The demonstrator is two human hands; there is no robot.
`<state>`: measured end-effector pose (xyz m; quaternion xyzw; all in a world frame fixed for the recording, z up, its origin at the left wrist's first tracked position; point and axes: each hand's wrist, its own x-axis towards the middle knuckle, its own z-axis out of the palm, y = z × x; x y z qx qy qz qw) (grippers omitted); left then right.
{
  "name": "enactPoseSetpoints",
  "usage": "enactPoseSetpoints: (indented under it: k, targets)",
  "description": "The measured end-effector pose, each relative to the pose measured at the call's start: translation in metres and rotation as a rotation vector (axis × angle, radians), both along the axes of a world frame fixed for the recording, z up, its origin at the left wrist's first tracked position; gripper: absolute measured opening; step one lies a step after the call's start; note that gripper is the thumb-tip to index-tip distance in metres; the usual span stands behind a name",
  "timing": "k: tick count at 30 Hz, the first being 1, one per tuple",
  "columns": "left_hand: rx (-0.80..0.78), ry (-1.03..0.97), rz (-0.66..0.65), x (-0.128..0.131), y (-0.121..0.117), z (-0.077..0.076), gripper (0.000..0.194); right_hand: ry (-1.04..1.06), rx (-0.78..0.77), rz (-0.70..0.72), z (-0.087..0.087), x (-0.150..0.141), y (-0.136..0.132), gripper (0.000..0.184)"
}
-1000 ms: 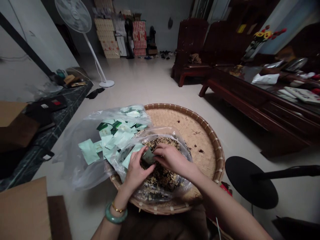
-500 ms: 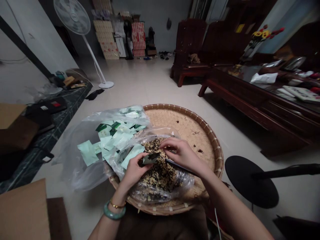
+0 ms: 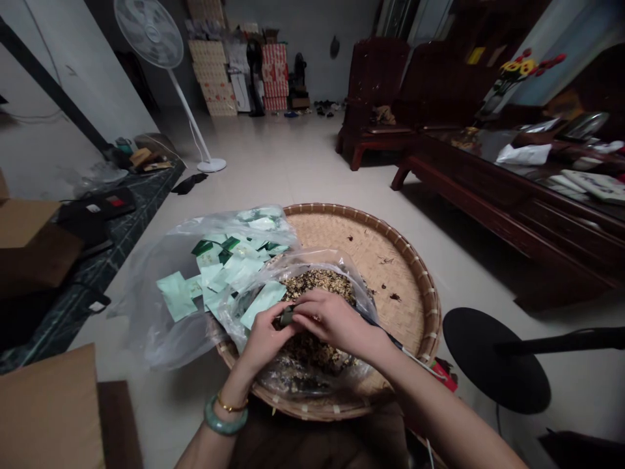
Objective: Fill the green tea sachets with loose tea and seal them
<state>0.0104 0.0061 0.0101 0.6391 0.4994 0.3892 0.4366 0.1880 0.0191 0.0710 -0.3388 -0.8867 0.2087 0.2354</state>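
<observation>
My left hand [image 3: 267, 335] pinches a small dark green sachet [image 3: 287, 317] above a clear plastic bag [image 3: 359, 277] of mixed dark and pale dried bits [image 3: 319, 281]. The fingers of my right hand [image 3: 332, 319] are closed on the sachet's near edge and hide part of it. A thin dark rod [image 3: 383, 329] with a white cord shows behind my right wrist; whether that hand holds it I cannot tell. To the left of my left hand lie several pale green packets [image 3: 237, 270] in a larger clear bag [image 3: 161, 339].
Both bags rest on a round woven bamboo tray [image 3: 430, 286] with scattered dark bits. A black round stand base [image 3: 495, 361] is at right. Cardboard boxes [image 3: 46, 407] stand at left, a white fan [image 3: 151, 39] farther back, and a dark wooden table [image 3: 488, 208] at right.
My right hand has moved left and closed in on the sachet, which now looks folded or tilted. The dark rod has shifted right, toward my wrist. The view has turned slightly left.
</observation>
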Motion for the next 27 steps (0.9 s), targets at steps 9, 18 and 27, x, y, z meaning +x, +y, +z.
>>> enactPoseSetpoints:
  k: [9, 18, 27]
  targets:
    - [0.0, -0.014, 0.084, 0.001, 0.001, -0.002, 0.026, 0.282, -0.028, -0.126, 0.018, 0.012, 0.003, 0.014]
    - [0.002, 0.009, 0.057, 0.001, -0.001, -0.003, 0.02, 0.036, -0.141, 0.017, 0.014, 0.002, 0.012, 0.008]
    - [0.017, 0.037, 0.126, -0.001, 0.001, -0.003, 0.03, 0.162, -0.229, -0.263, 0.027, 0.039, 0.013, 0.021]
